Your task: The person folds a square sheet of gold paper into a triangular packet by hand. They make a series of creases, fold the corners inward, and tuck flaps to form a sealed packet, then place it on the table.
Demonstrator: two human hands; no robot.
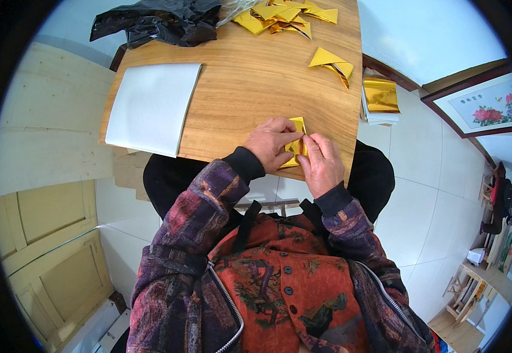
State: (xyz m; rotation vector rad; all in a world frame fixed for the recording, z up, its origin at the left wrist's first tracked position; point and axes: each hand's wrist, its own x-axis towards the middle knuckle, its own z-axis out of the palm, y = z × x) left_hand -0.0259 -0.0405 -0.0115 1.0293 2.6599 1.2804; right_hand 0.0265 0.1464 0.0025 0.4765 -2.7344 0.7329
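Observation:
A small sheet of gold foil paper [298, 124], partly folded, lies at the near edge of the wooden table. My left hand [270, 143] rests over its left side, fingers bent and pressed on the foil. At the right edge of the same sheet, my right hand [322, 160] has thumb and fingers closed on it, the fingertips close to those of the left. Both hands cover much of the sheet, so its exact folds are hidden. Farther off to the right sits a finished-looking folded gold foil piece [331, 63], apart from my hands.
Several folded gold pieces [279, 16] are heaped at the table's far side, beside a crumpled black plastic bag [165, 22]. A white sheet or booklet [152, 106] covers the table's left. Stacked gold foil sheets [380, 95] sit low beyond the table's right edge.

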